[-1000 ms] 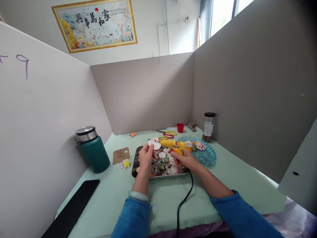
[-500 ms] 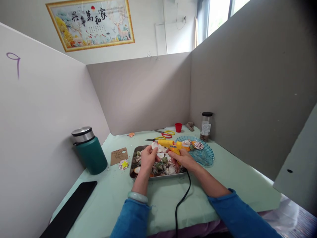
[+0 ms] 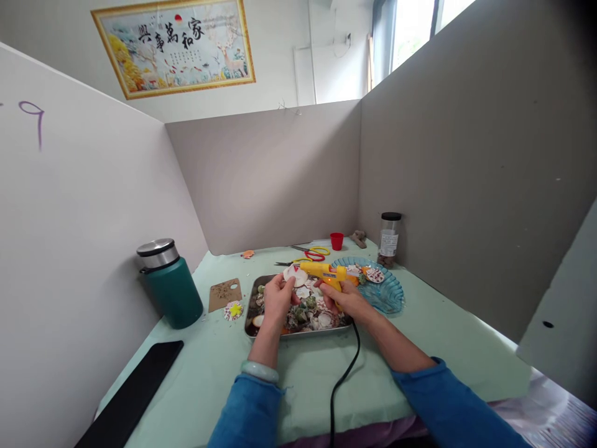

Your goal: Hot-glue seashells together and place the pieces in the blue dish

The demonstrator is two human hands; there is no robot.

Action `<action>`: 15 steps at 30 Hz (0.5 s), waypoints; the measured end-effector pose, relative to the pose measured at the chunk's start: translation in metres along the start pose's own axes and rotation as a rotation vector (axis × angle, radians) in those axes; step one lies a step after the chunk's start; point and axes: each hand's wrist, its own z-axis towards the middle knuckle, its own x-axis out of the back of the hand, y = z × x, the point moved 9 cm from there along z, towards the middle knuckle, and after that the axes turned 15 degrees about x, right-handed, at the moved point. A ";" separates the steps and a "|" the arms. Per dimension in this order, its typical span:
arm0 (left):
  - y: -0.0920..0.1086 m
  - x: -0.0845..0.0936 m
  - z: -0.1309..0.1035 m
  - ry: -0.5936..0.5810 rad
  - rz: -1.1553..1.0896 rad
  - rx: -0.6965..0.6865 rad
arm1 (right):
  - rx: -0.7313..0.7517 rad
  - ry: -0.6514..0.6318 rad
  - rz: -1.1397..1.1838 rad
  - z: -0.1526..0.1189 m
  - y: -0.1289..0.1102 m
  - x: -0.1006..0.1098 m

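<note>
A white round disc [image 3: 295, 275] is pinched between the thumb and fingers of my left hand [image 3: 278, 300], above a metal tray [image 3: 308, 334] full of shells and small pieces. My right hand [image 3: 344, 297] is wrapped round the handle of a yellow glue gun [image 3: 321, 271], whose nozzle points left at the disc's right edge. Whether nozzle and disc touch is too small to tell. From the gun a black cord [image 3: 344, 376] runs down over the table's front edge. Right of the tray lies a blue scalloped plate [image 3: 390, 298] holding decorated pieces.
A green bottle [image 3: 172, 289] and a black flat object [image 3: 135, 392] stand at the left. Near the tray are a brown card [image 3: 219, 297] and a dotted disc with a yellow star [image 3: 233, 310]. Scissors [image 3: 314, 254], a red cup [image 3: 336, 241] and a jar [image 3: 388, 241] are behind.
The disc in my left hand has tilted so more of its face shows, with a small red mark near the nozzle. The gun has shifted slightly right; the view has moved slightly.
</note>
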 end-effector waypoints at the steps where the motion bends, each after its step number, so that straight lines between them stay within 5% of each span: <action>1: 0.000 0.000 0.000 0.001 0.017 0.000 | 0.001 0.007 0.012 0.000 0.000 0.000; 6: 0.005 0.000 -0.004 0.053 0.139 -0.072 | 0.008 0.015 -0.003 0.001 0.003 0.002; 15: 0.027 0.016 -0.021 0.412 0.393 -0.307 | -0.004 0.002 -0.027 0.000 0.005 0.002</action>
